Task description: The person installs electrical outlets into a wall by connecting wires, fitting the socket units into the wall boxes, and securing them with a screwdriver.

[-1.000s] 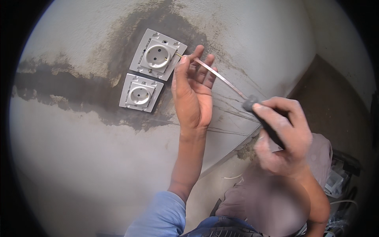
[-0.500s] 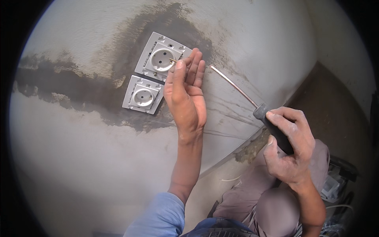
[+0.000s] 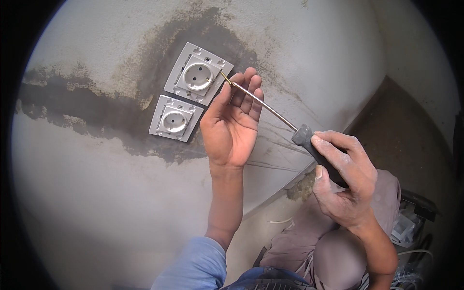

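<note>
My left hand point(image 3: 232, 121) is raised palm up beside the upper white socket point(image 3: 197, 76), thumb and forefinger pinching a small brass-coloured screw point(image 3: 225, 77) at the socket's right side, the other fingers loosely curled. My right hand point(image 3: 345, 179) grips the dark handle of a screwdriver point(image 3: 263, 104), whose long shaft runs up to the screw's head at the left fingertips. A smaller-looking white socket point(image 3: 174, 121) sits below the upper one. Both sockets have their inner mounting frames exposed.
The wall point(image 3: 82, 159) has dark rough plaster patches round the sockets and meets another wall at right. My bent knee point(image 3: 338, 256) is below. Clear bags point(image 3: 406, 227), dark items and a pale cable point(image 3: 280, 220) lie on the floor.
Since half a second ago the screwdriver has moved left, bringing its tip back to the screw. My left fingertips and screw have shifted right, off the upper socket's face to its edge.
</note>
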`<move>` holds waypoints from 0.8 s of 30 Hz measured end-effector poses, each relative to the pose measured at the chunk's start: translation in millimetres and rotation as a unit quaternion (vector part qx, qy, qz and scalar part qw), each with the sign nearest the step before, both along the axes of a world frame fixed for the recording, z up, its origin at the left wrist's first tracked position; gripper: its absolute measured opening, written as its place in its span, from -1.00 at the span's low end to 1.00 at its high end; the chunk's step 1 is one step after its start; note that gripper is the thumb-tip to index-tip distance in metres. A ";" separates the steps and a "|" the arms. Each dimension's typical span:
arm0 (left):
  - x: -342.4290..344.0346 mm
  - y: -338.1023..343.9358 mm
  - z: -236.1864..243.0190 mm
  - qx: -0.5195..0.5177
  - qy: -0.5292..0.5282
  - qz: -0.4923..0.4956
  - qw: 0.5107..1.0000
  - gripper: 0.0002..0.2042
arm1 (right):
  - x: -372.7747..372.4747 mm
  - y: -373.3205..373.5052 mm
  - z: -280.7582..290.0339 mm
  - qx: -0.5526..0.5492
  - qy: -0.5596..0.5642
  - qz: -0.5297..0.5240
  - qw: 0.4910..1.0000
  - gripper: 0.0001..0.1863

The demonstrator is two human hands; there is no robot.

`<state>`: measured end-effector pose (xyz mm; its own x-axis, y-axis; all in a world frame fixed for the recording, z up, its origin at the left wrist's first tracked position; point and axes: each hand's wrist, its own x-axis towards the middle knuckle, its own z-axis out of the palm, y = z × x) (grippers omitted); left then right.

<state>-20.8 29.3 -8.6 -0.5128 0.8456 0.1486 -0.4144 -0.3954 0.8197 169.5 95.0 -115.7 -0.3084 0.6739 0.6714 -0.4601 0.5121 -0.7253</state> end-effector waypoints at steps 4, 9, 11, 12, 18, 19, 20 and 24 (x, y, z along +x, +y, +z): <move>2.2 2.1 -1.7 0.008 -0.034 -0.029 0.999 -0.73 | 1.6 1.8 -1.5 0.003 -0.004 0.003 1.000 -0.52; 1.8 2.3 -3.0 0.015 -0.042 -0.042 0.998 -0.74 | -1.1 1.5 1.7 0.006 0.009 -0.025 1.000 -0.48; 3.4 2.4 -3.7 0.017 -0.029 -0.032 0.999 -0.74 | 0.0 1.8 2.7 0.000 0.010 -0.020 1.000 -0.48; 4.1 2.8 -4.3 0.017 -0.022 -0.027 0.999 -0.74 | 0.6 1.4 3.2 -0.011 0.008 -0.013 1.000 -0.48; -2.3 6.9 -14.0 0.006 0.024 0.012 1.000 -0.74 | -2.2 -5.3 7.9 0.059 -0.059 -0.060 0.995 -0.44; -2.9 9.6 -14.2 0.010 0.031 0.019 0.999 -0.75 | -4.3 -5.3 11.5 0.061 -0.058 -0.066 0.994 -0.44; -2.0 11.3 -12.4 0.013 0.039 0.029 0.999 -0.75 | -6.8 -3.6 17.6 0.062 -0.058 -0.070 0.994 -0.44; 3.3 19.3 -4.7 -0.007 0.098 0.105 0.990 -0.75 | -11.4 -0.7 25.7 0.062 -0.051 -0.073 0.994 -0.42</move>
<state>-17.5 48.6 -13.3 -0.6397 0.7260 0.2525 -0.1567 -0.4448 0.8818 158.0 94.2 -90.0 -0.2842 0.6312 0.7216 -0.3010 0.6559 -0.6923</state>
